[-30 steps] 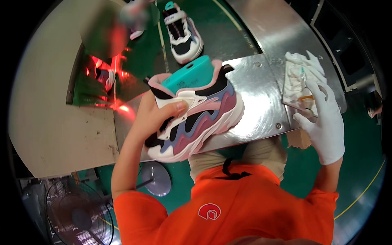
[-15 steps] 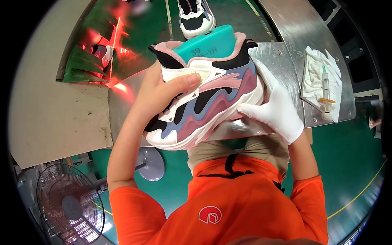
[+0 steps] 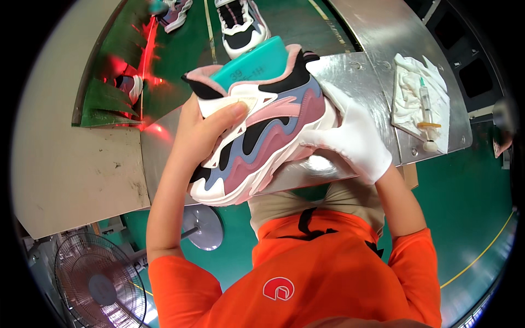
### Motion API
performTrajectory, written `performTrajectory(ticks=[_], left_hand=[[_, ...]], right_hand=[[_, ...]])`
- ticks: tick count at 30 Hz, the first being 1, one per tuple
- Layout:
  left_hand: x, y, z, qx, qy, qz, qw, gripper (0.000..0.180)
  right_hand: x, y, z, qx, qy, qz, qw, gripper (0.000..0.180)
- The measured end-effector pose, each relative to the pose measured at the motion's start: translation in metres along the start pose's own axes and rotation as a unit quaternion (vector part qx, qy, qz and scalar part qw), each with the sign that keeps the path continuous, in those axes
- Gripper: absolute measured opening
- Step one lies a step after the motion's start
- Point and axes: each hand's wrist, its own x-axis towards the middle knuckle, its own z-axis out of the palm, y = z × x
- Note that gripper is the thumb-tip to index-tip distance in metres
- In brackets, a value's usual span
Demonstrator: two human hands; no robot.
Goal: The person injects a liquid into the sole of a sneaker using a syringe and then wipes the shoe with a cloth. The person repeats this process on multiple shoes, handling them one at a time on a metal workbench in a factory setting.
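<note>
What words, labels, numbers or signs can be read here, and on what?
Turquoise form in the shoe: a printed number and a partly unclear code, not copied out here.
Shirt: a red emblem outlined in white; no letters I can make out.
Belt: marks by a yellow line, too blurred.
Syringe: any markings too small.

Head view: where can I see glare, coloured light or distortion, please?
Head view: white glare on the metal table near the gloved right hand; head view, left: red light across the green flaps; head view, rim: fisheye distortion, with black corners; head view, centre: the held shoe looks reasonably sharp.
</note>
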Motion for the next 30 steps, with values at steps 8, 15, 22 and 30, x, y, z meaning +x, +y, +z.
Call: performTrajectory(ticks=[8, 15, 22, 30], left_hand=[[-0.004, 0.004, 0.011, -0.013, 0.013, 0.043, 0.999, 0.065], [-0.013, 0.005, 0.013, 0.047, 0.039, 0.061, 0.996, 0.07], [-0.023, -0.003, 0.007, 0.051, 0.066, 0.037, 0.996, 0.078], [-0.024, -0.014, 0.002, 0.051, 0.077, 0.058, 0.994, 0.086]], right_hand=[[0.0, 0.018, -0.008, 0.064, 0.001, 0.005, 0.998, 0.071], [-0.005, 0.009, -0.022, -0.028, -0.048, 0.016, 0.998, 0.073], [-0.001, 0.018, -0.046, 0.121, -0.08, 0.015, 0.989, 0.06], [0.002, 0.023, -0.055, 0.131, -0.081, 0.071, 0.986, 0.046]])
